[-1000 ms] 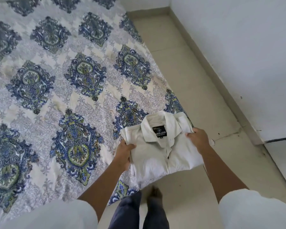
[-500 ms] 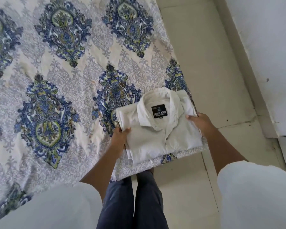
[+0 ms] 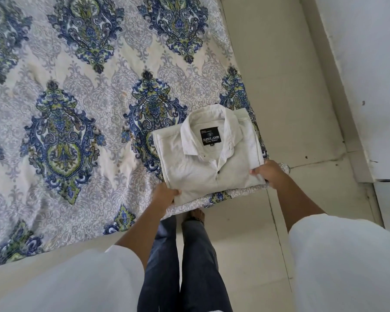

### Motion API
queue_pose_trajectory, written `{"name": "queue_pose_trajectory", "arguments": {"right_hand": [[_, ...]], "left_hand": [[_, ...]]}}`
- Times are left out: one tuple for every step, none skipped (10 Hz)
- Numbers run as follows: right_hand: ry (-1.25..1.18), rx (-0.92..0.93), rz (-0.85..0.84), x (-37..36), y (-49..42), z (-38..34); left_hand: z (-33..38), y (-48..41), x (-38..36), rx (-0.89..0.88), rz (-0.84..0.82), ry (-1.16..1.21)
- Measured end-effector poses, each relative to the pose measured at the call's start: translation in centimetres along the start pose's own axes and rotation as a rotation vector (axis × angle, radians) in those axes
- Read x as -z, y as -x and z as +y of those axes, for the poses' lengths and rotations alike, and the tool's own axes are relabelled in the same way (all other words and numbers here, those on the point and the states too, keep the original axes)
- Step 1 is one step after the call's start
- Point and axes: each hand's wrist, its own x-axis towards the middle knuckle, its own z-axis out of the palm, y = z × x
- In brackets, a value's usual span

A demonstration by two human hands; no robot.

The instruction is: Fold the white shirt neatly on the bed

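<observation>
Head view: white shirt [image 3: 203, 167] sits as compact rectangle on bed [image 3: 77, 109], at bed corner nearest person, collar up, black label [image 3: 209, 137] showing. Left hand [image 3: 164, 194] grips shirt's near-left corner, thumb on top. Right hand [image 3: 268, 173] pinches near-right edge, fingers curled over cloth. Folding looks essentially done: no sleeve sticking out, edges fairly square. Remaining, by my reading: release, perhaps smooth front. Tiled floor [image 3: 279, 86] borders bed.

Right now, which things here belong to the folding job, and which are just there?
Part of the job: the folded white shirt, gripped at its near corners by the left hand and right hand; the patterned bed under it.
Just there: the tiled floor; the white wall.
</observation>
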Motion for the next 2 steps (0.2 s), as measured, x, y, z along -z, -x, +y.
{"name": "queue_pose_trajectory", "arguments": {"right_hand": [[0.055, 0.066, 0.142, -0.9, 1.9, -0.3], [0.178, 0.151, 0.346, -1.7, 5.3, -0.8]], "left_hand": [[0.3, 0.5, 1.2, -0.047, 0.013, -0.070], [1.7, 2.9, 3.3, -0.140, 0.111, -0.140]]}}
